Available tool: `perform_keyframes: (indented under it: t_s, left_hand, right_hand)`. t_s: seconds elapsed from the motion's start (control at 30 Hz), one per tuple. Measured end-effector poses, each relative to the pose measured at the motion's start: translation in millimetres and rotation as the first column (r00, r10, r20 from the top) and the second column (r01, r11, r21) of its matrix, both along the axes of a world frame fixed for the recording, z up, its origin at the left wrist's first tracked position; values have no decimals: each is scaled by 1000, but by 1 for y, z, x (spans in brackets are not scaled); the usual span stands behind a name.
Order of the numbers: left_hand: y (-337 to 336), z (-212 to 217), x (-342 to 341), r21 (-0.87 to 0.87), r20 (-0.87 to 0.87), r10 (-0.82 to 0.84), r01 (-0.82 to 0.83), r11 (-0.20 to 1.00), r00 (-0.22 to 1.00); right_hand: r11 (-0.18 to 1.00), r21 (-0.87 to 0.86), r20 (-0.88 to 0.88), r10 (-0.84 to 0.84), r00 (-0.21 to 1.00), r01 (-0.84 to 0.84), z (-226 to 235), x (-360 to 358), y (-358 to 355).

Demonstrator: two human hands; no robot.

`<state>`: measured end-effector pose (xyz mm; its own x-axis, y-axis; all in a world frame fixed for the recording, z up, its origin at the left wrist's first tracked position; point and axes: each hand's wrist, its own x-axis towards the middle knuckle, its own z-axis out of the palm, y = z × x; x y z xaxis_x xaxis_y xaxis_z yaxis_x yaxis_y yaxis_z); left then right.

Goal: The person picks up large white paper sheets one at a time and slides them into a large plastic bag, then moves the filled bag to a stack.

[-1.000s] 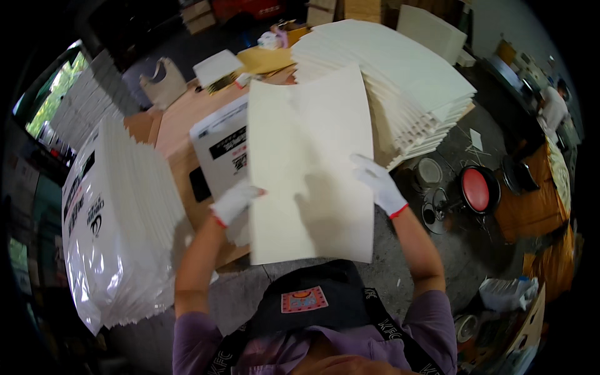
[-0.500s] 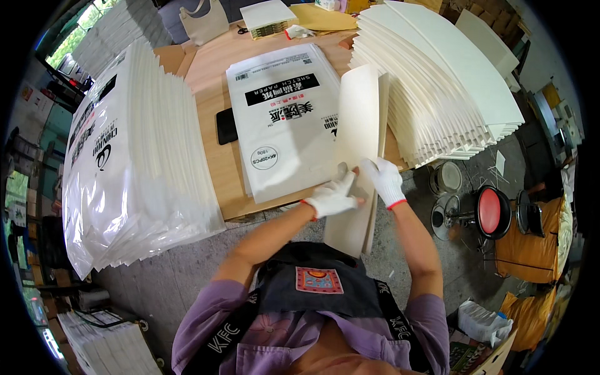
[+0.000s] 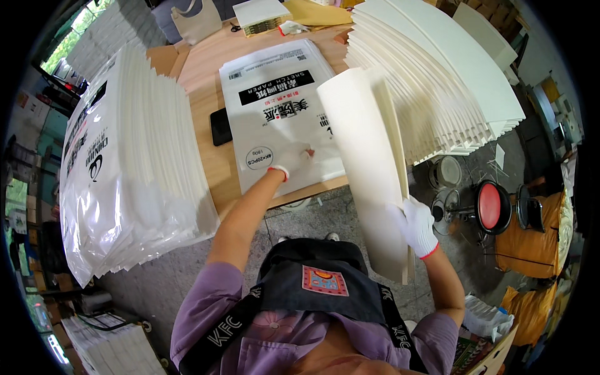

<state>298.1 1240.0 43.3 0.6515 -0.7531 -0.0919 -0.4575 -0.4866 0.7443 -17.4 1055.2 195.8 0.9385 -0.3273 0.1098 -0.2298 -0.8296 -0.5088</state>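
Holding bent white sheets [image 3: 362, 150] near their right edge in the gloved right hand [image 3: 417, 226], between printed packs [image 3: 281, 128] and a fanned white stack [image 3: 431, 106]. Moved the left hand [image 3: 295, 162] off the sheets to over the packs a moment ago; cannot tell through blur whether gripping or released. Now supporting the sheets right-handed only.

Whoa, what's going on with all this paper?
A person's gloved right hand grips some curved, whitish sheets. Their gloved left hand is at the near end of the printed white packages on the table, maybe under the plastic. A fanned white stack lies to the right.
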Motion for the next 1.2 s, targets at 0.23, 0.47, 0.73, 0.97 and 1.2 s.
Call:
perform_keyframes:
  t_s: [0.23, 0.47, 0.73, 0.97, 1.2]
  left_hand:
    - [-7, 49, 106, -481, -544, 40, -350, 804, 838]
    - [-16, 158, 42, -464, -339, -167, -10, 886, 926]
    - [-31, 155, -105, -453, 370, -118, 289, 843, 922]
    - [-28, 158, -142, -440, 388, -65, 247, 864, 919]
    - [19, 57, -113, -452, -97, -33, -15, 892, 995]
  right_hand:
    - [914, -351, -187, 145, 972, -204, 1, -5, 14]
    - [723, -419, -425, 379, 822, -549, 10, 15, 3]
    - [955, -210, -245, 158, 957, -211, -11, 87, 14]
    - [964, -139, 58, 238, 969, -229, -81, 164, 36]
    - [911, -406, 430, 257, 866, -69, -58, 71, 66]
